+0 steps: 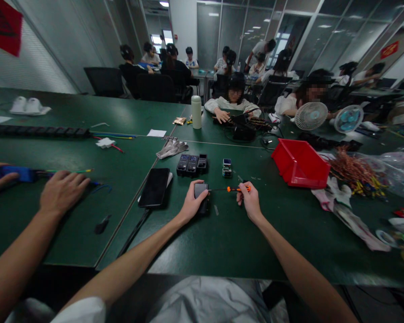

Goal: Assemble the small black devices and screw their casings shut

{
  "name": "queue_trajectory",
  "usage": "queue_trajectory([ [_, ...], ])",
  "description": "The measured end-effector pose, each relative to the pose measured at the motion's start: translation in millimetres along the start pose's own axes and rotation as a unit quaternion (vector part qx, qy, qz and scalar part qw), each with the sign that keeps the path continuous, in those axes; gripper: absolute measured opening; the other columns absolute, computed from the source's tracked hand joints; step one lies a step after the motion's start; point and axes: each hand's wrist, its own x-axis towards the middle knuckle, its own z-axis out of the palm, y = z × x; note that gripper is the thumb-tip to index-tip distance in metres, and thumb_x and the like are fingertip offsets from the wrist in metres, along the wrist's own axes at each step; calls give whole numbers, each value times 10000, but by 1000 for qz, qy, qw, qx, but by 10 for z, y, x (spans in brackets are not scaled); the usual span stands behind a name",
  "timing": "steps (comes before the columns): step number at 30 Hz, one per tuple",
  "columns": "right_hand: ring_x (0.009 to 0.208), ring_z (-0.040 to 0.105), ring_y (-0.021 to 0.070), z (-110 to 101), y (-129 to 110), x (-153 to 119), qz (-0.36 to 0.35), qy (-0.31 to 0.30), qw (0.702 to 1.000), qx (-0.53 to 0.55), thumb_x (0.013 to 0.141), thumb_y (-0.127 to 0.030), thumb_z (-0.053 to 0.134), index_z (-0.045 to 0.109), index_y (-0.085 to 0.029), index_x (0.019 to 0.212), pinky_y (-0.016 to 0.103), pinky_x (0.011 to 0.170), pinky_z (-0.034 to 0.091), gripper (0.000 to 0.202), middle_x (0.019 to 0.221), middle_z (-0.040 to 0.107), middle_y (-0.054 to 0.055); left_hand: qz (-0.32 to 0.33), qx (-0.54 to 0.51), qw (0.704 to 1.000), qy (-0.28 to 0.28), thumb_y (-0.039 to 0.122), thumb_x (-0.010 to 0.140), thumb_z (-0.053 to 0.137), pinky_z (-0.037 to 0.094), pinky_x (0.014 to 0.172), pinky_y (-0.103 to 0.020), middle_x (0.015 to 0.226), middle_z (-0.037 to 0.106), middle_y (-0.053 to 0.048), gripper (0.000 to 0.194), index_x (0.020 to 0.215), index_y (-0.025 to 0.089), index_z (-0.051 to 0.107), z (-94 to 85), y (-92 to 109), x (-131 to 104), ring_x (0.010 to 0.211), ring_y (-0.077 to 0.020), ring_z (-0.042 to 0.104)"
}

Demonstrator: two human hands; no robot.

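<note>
green table [242,237]: phone [154,187], red bin [299,163], perhaps gloves [171,148].

Dim indoor shot, wide-angle warp.
You get light from ceiling panels [164,3] and far windows [161,38]; the green table [222,237] shows soft sheen and weak shadows. Edges bend and stretch, your forearms smear, faces are blurred out, and the background is soft.

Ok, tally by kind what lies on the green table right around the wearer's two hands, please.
Small black boxes: 4, one under the left hand at, three in a row
Screwdriver in the right hand: 1
Phone: 1
Small blue and white part: 1
Red bin: 1
Total: 8
</note>
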Motion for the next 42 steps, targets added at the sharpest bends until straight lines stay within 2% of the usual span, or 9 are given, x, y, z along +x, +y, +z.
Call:
queue_trajectory([
  [11,360,450,79,8,-41,-11,5,1,1000,-8,827,-489,522,455,-204,789,166,339,355,296,479,526,-61,3,-13,999,-34,426,764,574,510,683,-323,882,619,-19,478,1183,251,426,-31,-86,27,712,-170,625],
  [21,332,409,70,17,-64,-32,-3,8,999,-39,820,-519,515,470,-201,778,162,319,320,323,459,511,-66,9,-3,1000,-26,401,774,571,500,729,-327,887,631,17,383,1132,318,463,-38,-70,20,798,-177,618],
  [31,300,362,63,-1,-45,-23,-4,17,998,-67,813,-535,513,469,-202,753,158,294,273,342,424,477,-74,8,-8,1000,-19,405,763,574,495,712,-348,869,637,6,404,1137,302,461,-29,-92,33,762,-189,620],
  [42,321,356,61,-18,-95,-37,8,-3,998,-58,829,-510,511,463,-205,750,153,300,254,319,427,447,-78,0,-14,1000,-20,414,753,586,492,724,-358,855,643,5,411,1129,294,468,-24,-35,9,790,-204,616],
])
